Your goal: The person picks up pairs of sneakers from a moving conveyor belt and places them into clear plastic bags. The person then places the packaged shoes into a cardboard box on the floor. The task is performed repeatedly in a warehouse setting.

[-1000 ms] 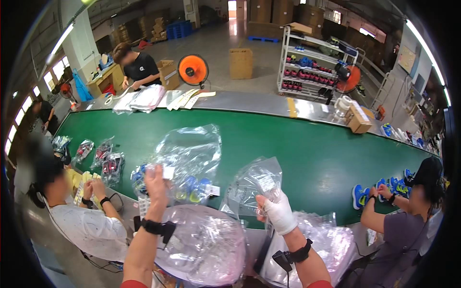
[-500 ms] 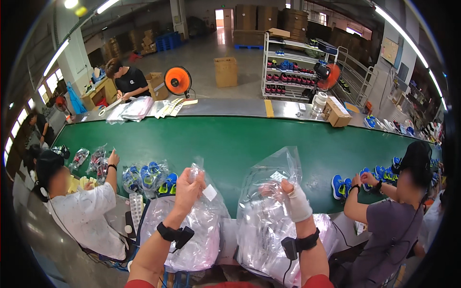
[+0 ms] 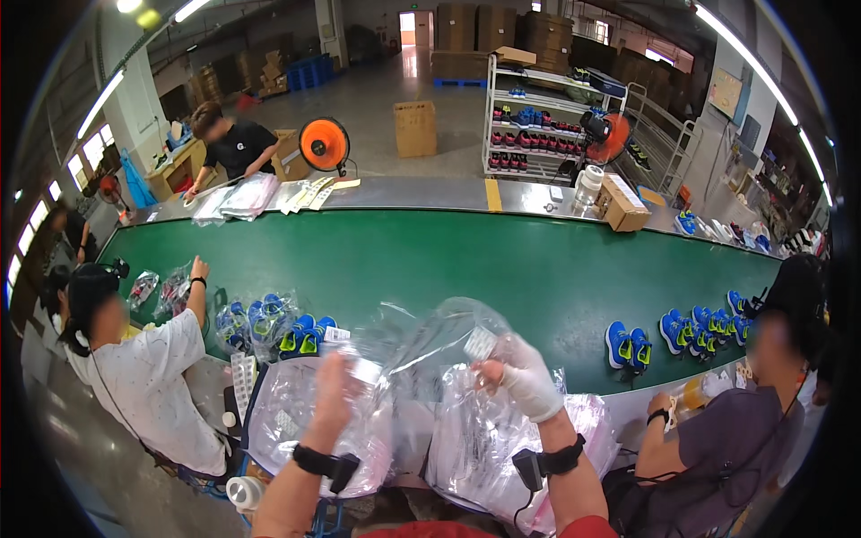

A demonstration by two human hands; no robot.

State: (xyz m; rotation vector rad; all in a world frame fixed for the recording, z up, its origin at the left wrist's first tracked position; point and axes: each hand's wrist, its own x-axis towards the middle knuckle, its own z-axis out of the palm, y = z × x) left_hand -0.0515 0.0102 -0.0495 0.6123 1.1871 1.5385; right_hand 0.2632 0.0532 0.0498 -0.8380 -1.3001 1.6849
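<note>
Clear bag (image 3: 456, 316): thin, see-through and colourless, its film creased and glossy with bright streaks, bulging into a rounded arch along the top
White label (image 3: 480, 342): small and square-cornered, it showed on the film just left of the right hand, tilted, with its print too small to make out
Right hand (image 3: 520, 372): wrapped in a white covering (image 3: 531, 381) over the back and wrist, it had thumb and fingers drawn together, clamped on the bag's right part
Left hand (image 3: 332, 394): blurred, it stood upright with the fingers toward the belt; film lay along its inner side, but I could not tell whether the fingers were apart or pinched on it
Bag's lie: the long axis seemed to run crosswise between the hands, slanting from upper right to lower left; which end was the mouth could not be told
Bag's place: raised in front of the wearer, over the near edge of the green belt (image 3: 430, 255), above a left stack of bags (image 3: 278, 426) and a right stack of bags (image 3: 475, 457)
Blue shoes (image 3: 307, 334): a pair with yellow-green lining sat on the belt just beyond the left hand, next to bagged shoes (image 3: 269, 316)
</note>
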